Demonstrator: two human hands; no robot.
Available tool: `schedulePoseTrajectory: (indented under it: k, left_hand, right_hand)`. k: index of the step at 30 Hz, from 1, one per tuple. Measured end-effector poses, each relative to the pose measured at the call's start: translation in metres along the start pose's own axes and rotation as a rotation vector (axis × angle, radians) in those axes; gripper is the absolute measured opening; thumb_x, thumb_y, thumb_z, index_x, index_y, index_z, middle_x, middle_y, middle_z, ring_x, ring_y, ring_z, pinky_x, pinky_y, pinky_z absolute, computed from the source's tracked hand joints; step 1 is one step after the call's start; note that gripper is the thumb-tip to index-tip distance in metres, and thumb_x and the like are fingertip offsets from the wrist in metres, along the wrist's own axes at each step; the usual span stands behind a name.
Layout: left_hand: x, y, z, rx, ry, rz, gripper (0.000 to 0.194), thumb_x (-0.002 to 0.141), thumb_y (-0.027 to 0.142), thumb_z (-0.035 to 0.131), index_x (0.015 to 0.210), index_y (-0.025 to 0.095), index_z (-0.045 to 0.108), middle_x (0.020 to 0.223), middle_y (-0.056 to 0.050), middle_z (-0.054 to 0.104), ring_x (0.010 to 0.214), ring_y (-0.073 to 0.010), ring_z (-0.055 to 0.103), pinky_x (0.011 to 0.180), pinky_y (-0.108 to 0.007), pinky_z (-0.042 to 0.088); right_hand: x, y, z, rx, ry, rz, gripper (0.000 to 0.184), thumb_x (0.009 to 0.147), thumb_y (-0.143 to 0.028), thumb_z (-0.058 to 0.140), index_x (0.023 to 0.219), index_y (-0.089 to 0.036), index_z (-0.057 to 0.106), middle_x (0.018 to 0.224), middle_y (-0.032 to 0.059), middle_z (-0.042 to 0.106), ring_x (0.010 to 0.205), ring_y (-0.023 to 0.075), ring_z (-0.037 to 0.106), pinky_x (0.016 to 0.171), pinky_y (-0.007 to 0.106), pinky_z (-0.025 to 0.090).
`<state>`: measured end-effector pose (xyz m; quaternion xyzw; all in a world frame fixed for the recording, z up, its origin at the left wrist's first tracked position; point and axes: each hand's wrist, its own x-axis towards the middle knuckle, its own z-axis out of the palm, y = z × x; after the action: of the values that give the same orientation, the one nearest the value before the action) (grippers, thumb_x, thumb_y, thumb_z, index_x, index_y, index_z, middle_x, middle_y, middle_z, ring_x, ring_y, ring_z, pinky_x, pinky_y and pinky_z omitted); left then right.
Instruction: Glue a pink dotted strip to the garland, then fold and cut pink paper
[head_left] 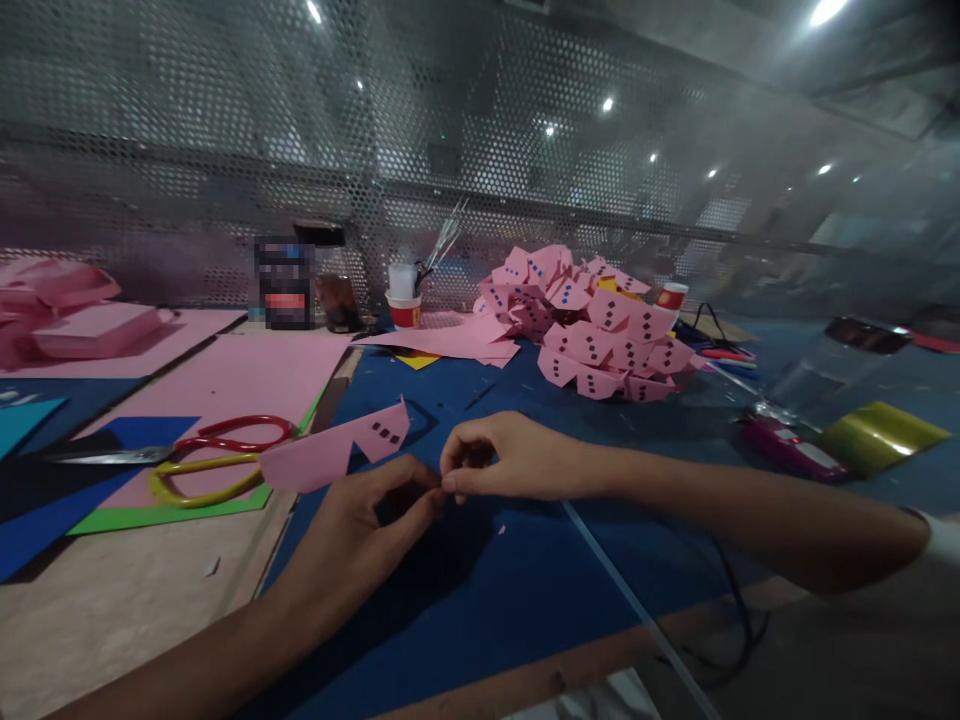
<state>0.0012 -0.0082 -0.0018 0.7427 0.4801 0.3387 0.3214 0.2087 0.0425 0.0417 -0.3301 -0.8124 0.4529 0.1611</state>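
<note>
My left hand (360, 525) and my right hand (502, 458) meet over the blue sheet (510, 580) near the table's front. Both are closed in a pinch, fingertips touching each other around something too small to make out. A folded pink paper piece (334, 450) with small dark squares on it sticks up just left of my left hand; whether the hand grips it is unclear.
Red and yellow scissors (217, 455) lie on pink and green paper at the left. A heap of similar pink pieces (592, 325) sits at the back right. A cup with sticks (405, 295), a dark jar (337, 290), a yellow roll (877, 435), pink sheets (97, 330).
</note>
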Motion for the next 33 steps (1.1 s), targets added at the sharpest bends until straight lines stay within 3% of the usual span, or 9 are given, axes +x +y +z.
schedulePoseTrajectory:
  k: [9, 20, 28, 33]
  left_hand:
    - [-0.001, -0.002, -0.002, 0.007, 0.029, -0.019, 0.026, 0.094, 0.039, 0.058, 0.076, 0.022, 0.066, 0.072, 0.003, 0.066, 0.070, -0.0150, 0.060, 0.065, -0.025, 0.043]
    - [-0.003, -0.003, -0.002, 0.026, -0.055, -0.027, 0.024, 0.095, 0.034, 0.053, 0.079, 0.023, 0.066, 0.074, 0.003, 0.069, 0.072, -0.0158, 0.063, 0.064, -0.025, 0.043]
    - [-0.003, -0.001, 0.000, 0.034, -0.063, -0.027, 0.028, 0.095, 0.039, 0.051, 0.079, 0.022, 0.065, 0.076, 0.000, 0.070, 0.074, -0.0179, 0.065, 0.063, -0.026, 0.044]
    - [-0.003, 0.002, -0.002, 0.056, 0.014, -0.019, 0.022, 0.090, 0.040, 0.058, 0.078, 0.022, 0.065, 0.075, 0.001, 0.069, 0.071, -0.0179, 0.063, 0.059, -0.025, 0.043]
  right_hand:
    - [0.003, 0.001, -0.015, 0.153, 0.031, 0.073, 0.015, 0.089, -0.031, 0.068, 0.088, -0.016, 0.067, 0.081, 0.0035, 0.075, 0.077, 0.0127, 0.066, 0.074, 0.024, 0.050]
    - [0.013, 0.010, -0.020, 0.205, 0.060, 0.135, 0.011, 0.088, -0.026, 0.069, 0.086, -0.015, 0.069, 0.083, 0.0043, 0.074, 0.075, 0.0120, 0.064, 0.077, 0.025, 0.052]
    - [0.021, 0.017, -0.027, -0.013, 0.107, 0.097, 0.009, 0.088, -0.022, 0.065, 0.087, -0.014, 0.068, 0.084, 0.0043, 0.074, 0.080, 0.0130, 0.068, 0.075, 0.025, 0.051]
    - [0.024, 0.019, -0.030, -0.215, 0.191, 0.076, 0.008, 0.087, -0.020, 0.064, 0.088, -0.015, 0.070, 0.085, 0.0042, 0.075, 0.080, 0.0138, 0.068, 0.074, 0.025, 0.048]
